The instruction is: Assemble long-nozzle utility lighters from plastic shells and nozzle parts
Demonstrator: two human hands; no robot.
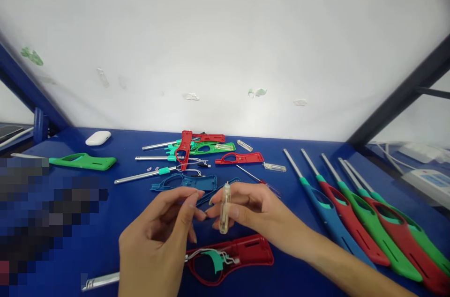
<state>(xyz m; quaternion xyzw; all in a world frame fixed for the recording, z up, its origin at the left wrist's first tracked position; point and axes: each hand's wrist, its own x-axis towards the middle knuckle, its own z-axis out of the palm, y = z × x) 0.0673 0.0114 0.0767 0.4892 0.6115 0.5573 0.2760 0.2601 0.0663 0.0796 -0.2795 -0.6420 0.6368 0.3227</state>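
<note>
Between the thumb and fingers of my right hand (262, 208) stands a clear lighter fuel tank (224, 215), held upright with its metal valve on top. My left hand (154, 236) is just left of it, thumb and forefinger pinched together; anything between those fingertips is too small to make out. Below both hands lies an open red lighter handle half (251, 248) holding a green trigger (215, 259) and white wires. Its metal tube (105, 280) sticks out to the left, partly hidden by my left hand. A blue handle half (204, 182) lies just beyond my fingers.
Several assembled lighters (362, 208) lie in a row at right. Loose red handle halves (246, 158), metal tubes (144, 175), clear tanks (274, 167) and a screwdriver (250, 174) are spread behind my hands. A green lighter (84, 161) and white earbud case (98, 138) are at left.
</note>
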